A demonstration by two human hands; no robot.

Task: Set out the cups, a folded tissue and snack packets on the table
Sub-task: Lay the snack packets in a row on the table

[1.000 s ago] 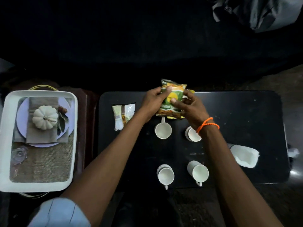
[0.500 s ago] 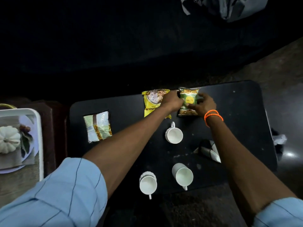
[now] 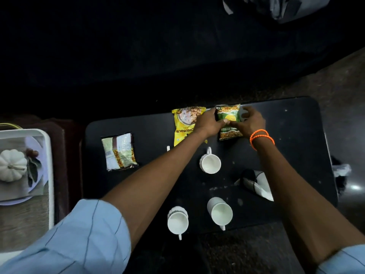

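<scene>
Both hands, left hand [image 3: 210, 123] and right hand [image 3: 249, 121], were pinching the green snack packet [image 3: 229, 123] at its sides on the surface [image 3: 296, 135]. Light, crinkly, probably slippery, so edges seemed best.

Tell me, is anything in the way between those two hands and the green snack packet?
Nothing visible is. The left hand and right hand already rest on the green packet, which lies on the black table beside the yellow packet.

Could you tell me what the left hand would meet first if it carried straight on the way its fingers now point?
The left hand already touches the green snack packet; beyond it, probably the right hand.
</scene>
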